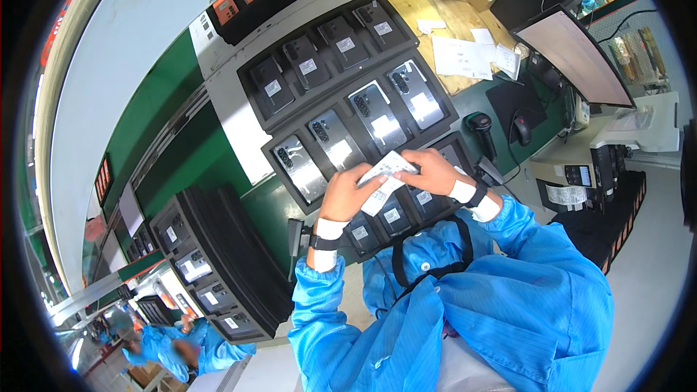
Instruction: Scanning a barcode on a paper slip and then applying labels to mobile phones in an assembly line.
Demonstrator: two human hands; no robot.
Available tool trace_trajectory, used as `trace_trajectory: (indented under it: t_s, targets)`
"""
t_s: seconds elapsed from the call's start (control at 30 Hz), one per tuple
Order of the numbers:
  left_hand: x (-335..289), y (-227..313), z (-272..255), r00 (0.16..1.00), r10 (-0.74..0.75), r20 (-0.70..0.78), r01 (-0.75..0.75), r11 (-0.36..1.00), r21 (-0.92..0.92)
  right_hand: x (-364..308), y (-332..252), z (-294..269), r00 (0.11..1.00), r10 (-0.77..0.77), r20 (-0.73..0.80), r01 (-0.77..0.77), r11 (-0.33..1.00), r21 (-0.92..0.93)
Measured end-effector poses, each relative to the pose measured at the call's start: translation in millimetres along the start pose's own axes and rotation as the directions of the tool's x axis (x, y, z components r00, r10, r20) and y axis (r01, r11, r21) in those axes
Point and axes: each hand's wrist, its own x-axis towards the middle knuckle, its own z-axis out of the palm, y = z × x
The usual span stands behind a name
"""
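Observation:
A small white printed label sheet (380, 197) is held between my two hands, tilted above the trays of phones. Closed on its left edge is my left hand (344, 194), the thumb lying along the paper. My right hand (433, 172) pinches the upper right part of the same sheet. Beneath them, a black foam tray (270, 147) holds several shiny silver phones (335, 139), backs up, some with white stickers. Nearer to me, partly hidden by my hands, lie darker phones (393, 218) with white labels.
Another black tray (243, 76) of dark labelled phones lies farther off. Stacked trays (247, 261) stand at the left. On the right are a barcode scanner (480, 133), mouse (521, 129), monitor (577, 58) and label printer (573, 178). Loose papers (461, 56) lie behind. Another person (163, 348) sits lower left.

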Motion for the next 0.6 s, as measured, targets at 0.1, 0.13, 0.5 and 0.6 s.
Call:
trace_trajectory:
  t_s: [0.1, 0.13, 0.5, 0.6]
  targets:
    - [-11, -5, -7, 0.995, -0.095, 0.036, 0.091, 0.99, 0.108, -10, 2, -4, 0.987, 0.087, -0.133, -0.086, 0.996, 0.017]
    - [-15, -5, -7, 0.997, -0.076, 0.015, 0.074, 0.992, 0.103, -9, -3, -12, 0.998, 0.056, -0.006, -0.056, 0.998, 0.033]
    - [-28, 11, -3, 0.997, -0.047, 0.055, 0.04, 0.992, 0.122, 35, -47, -26, 0.932, -0.202, 0.302, 0.272, 0.938, -0.215]
    - [-30, 9, -2, 0.999, -0.004, 0.038, -0.001, 0.99, 0.144, 36, -42, -19, 0.924, -0.211, 0.318, 0.285, 0.936, -0.208]
